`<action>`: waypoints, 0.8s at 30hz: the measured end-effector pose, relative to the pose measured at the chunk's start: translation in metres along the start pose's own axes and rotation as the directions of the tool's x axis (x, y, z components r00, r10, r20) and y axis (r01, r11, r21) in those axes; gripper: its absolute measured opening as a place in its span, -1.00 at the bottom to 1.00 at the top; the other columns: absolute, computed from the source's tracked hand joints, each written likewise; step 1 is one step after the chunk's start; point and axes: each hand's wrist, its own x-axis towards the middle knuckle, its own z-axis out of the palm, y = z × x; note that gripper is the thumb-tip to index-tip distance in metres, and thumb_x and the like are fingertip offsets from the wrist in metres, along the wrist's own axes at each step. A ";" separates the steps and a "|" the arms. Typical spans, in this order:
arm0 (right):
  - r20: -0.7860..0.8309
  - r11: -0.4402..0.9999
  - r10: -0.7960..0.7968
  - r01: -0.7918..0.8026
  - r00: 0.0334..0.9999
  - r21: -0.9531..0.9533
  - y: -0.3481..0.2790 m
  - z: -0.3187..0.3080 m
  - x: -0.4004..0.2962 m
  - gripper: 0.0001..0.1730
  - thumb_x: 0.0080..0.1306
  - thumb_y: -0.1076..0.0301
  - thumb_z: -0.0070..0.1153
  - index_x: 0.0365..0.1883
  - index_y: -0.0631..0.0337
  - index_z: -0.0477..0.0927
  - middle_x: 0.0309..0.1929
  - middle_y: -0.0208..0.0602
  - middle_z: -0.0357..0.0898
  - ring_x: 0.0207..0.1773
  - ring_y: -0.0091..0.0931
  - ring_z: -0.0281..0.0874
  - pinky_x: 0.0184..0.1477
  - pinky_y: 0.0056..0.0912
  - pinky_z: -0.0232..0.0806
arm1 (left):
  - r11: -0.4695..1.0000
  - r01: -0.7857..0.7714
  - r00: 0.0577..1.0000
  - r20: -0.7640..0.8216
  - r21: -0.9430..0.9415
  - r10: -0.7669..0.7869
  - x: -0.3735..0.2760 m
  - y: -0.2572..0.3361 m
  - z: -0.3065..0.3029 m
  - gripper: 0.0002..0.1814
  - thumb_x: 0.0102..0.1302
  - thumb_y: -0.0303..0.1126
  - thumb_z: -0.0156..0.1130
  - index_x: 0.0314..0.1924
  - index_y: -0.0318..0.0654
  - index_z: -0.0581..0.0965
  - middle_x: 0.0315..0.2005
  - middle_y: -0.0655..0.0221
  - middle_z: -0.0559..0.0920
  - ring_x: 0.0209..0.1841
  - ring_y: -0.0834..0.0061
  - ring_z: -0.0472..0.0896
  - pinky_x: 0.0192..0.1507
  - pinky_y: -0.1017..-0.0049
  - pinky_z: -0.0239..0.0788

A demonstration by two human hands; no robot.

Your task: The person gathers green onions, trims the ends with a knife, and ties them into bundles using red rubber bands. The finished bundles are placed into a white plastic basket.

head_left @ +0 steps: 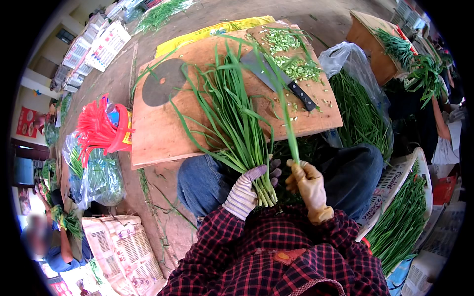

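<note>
My left hand (244, 190), in a striped glove with purple fingertips, grips a bunch of garlic chives (237, 111) near its pale stem ends. The leaves of that bunch fan out over a wooden board (159, 129). In my right hand (307, 185), in a yellowish glove, a few chive stalks (289, 129) are pinched by their lower ends, apart from the bunch and blurred. A cleaver (264, 70) with a black riveted handle lies on the board, its handle toward me. Beside the blade are chopped pale stem ends (292, 68).
Red plastic ties (96, 124) hang at the board's left edge. Loose chives fill a clear plastic bag (342, 55) and a white crate (422, 174) at my right. Other people work at both sides; a person's arm (439, 120) shows at right. An upturned crate (122, 251) is lower left.
</note>
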 end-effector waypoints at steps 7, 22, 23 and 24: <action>0.005 0.959 0.089 -0.085 0.996 -0.270 0.007 0.009 -0.008 -0.71 0.39 0.19 0.16 -0.31 0.29 0.63 -0.65 -0.23 0.55 -0.62 -0.50 0.50 -0.53 -0.43 0.32 | 0.998 0.002 1.000 -0.024 -0.057 -0.003 0.001 -0.007 0.012 -0.49 0.35 -0.38 0.25 0.26 -0.34 0.41 0.23 0.09 0.51 0.30 0.16 0.45 0.32 0.19 0.35; 0.293 0.595 -0.101 0.294 0.951 -0.748 -0.036 0.000 -0.005 -0.55 0.40 -0.02 0.08 -0.07 0.22 0.62 -0.37 -0.03 0.68 -0.21 -0.05 0.64 -0.14 -0.10 0.44 | 0.999 0.042 0.989 -0.140 0.028 -0.038 0.007 -0.017 0.010 -0.58 0.29 -0.40 0.26 0.12 -0.42 0.53 -0.02 0.17 0.67 0.02 0.25 0.65 0.16 0.25 0.48; 0.271 0.514 -0.159 0.314 0.949 -0.798 -0.025 0.006 -0.002 -0.58 0.39 0.01 0.13 -0.11 0.22 0.63 -0.43 -0.12 0.67 -0.29 -0.20 0.66 -0.20 -0.23 0.45 | 0.998 0.048 0.993 -0.111 0.036 -0.044 0.007 -0.017 0.008 -0.59 0.28 -0.39 0.28 0.11 -0.39 0.54 -0.06 0.19 0.68 -0.03 0.27 0.66 0.11 0.26 0.51; 0.256 0.703 -0.056 0.220 0.965 -0.676 -0.030 0.005 0.002 -0.62 0.38 0.06 0.16 -0.13 0.23 0.63 -0.43 -0.17 0.66 -0.33 -0.34 0.64 -0.23 -0.33 0.44 | 0.998 0.053 0.996 -0.077 0.045 -0.050 0.007 -0.015 0.006 -0.60 0.28 -0.38 0.30 0.10 -0.36 0.55 -0.10 0.22 0.69 -0.07 0.29 0.68 0.06 0.27 0.54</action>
